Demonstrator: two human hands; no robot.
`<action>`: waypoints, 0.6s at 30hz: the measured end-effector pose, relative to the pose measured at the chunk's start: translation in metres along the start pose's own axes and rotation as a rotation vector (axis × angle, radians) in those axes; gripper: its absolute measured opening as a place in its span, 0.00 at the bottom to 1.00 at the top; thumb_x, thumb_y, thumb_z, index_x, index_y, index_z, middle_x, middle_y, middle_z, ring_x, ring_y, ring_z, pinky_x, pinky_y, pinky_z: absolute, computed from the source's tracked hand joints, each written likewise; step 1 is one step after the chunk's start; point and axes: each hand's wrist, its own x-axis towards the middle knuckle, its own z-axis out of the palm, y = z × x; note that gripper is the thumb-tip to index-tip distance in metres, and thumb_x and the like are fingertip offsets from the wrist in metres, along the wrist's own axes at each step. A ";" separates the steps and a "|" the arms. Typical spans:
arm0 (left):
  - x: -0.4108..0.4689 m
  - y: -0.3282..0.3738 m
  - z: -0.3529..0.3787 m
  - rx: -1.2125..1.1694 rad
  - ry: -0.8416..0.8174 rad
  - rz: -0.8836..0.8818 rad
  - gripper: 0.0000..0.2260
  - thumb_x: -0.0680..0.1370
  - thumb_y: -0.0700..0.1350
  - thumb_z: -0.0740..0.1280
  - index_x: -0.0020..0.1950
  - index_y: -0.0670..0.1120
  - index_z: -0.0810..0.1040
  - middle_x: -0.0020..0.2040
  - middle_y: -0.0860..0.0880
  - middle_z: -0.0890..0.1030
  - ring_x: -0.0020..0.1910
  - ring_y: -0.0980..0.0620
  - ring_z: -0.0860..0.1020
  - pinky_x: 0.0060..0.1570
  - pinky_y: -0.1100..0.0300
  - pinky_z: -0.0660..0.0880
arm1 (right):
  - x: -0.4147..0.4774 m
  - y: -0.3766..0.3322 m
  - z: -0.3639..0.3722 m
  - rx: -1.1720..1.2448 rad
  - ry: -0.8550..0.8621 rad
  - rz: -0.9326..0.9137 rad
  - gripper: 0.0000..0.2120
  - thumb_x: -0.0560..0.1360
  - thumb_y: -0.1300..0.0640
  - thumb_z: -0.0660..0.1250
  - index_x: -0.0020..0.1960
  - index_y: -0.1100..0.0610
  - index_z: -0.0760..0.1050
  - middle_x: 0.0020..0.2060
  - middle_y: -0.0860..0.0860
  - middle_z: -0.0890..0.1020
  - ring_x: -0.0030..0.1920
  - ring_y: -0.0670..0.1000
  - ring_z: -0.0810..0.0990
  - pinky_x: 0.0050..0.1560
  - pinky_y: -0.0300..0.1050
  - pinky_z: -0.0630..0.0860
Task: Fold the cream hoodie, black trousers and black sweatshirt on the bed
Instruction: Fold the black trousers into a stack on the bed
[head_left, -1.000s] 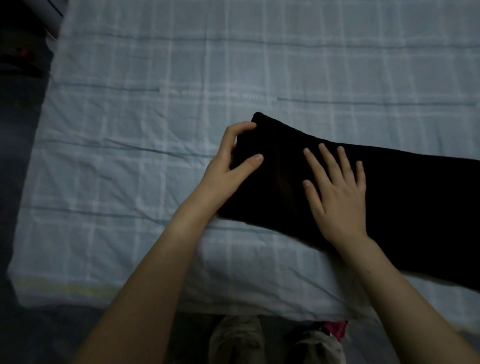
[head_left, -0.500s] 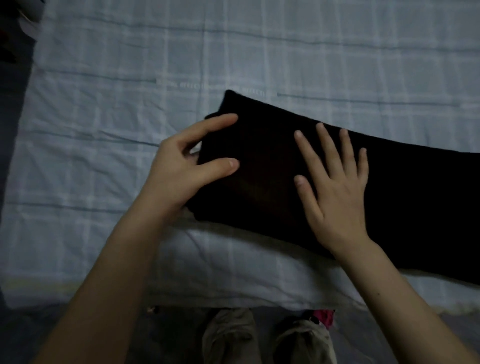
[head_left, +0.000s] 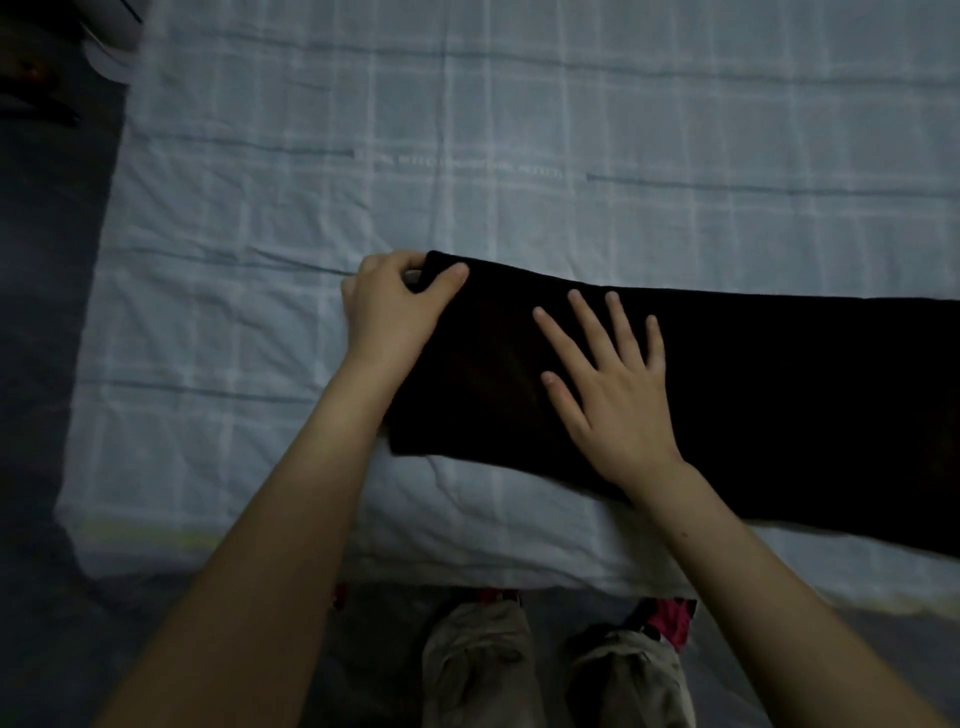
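A long black garment (head_left: 779, 395) lies across the near part of the bed, running from the centre out past the right edge of the view. My left hand (head_left: 395, 306) grips its far left corner, thumb on top and fingers curled under the edge. Flat on the cloth just to the right lies my right hand (head_left: 608, 395), fingers straight and spread. The room is dim and I cannot tell which black garment this is. No cream hoodie is in view.
The bed carries a pale blue checked sheet (head_left: 363, 156) with creases; its near edge (head_left: 467, 561) runs above my feet (head_left: 556, 670). Dark floor (head_left: 47, 364) lies to the left. A white object (head_left: 111, 47) sits at the bed's far left corner.
My left hand has gone from resting its open fingers on the garment's left end to gripping the far left corner. My right hand stays flat on the cloth.
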 end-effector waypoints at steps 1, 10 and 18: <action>0.002 0.003 -0.001 -0.026 0.002 -0.011 0.17 0.74 0.57 0.71 0.54 0.45 0.83 0.53 0.46 0.83 0.58 0.46 0.78 0.62 0.49 0.73 | 0.000 -0.001 -0.003 0.009 0.002 0.005 0.27 0.81 0.41 0.47 0.80 0.42 0.52 0.80 0.50 0.55 0.80 0.58 0.49 0.76 0.64 0.46; 0.004 -0.019 -0.012 -0.067 0.032 -0.095 0.16 0.74 0.56 0.72 0.43 0.43 0.84 0.42 0.45 0.85 0.49 0.43 0.83 0.50 0.50 0.78 | 0.003 -0.002 -0.004 0.019 0.052 -0.025 0.27 0.81 0.41 0.47 0.80 0.43 0.53 0.80 0.49 0.57 0.80 0.56 0.52 0.76 0.66 0.47; -0.048 -0.022 -0.022 0.269 0.118 -0.022 0.24 0.76 0.63 0.65 0.31 0.45 0.68 0.43 0.45 0.74 0.53 0.39 0.73 0.55 0.54 0.65 | 0.003 -0.005 0.001 0.013 0.063 -0.014 0.27 0.81 0.42 0.48 0.80 0.44 0.55 0.79 0.50 0.58 0.79 0.57 0.52 0.76 0.66 0.48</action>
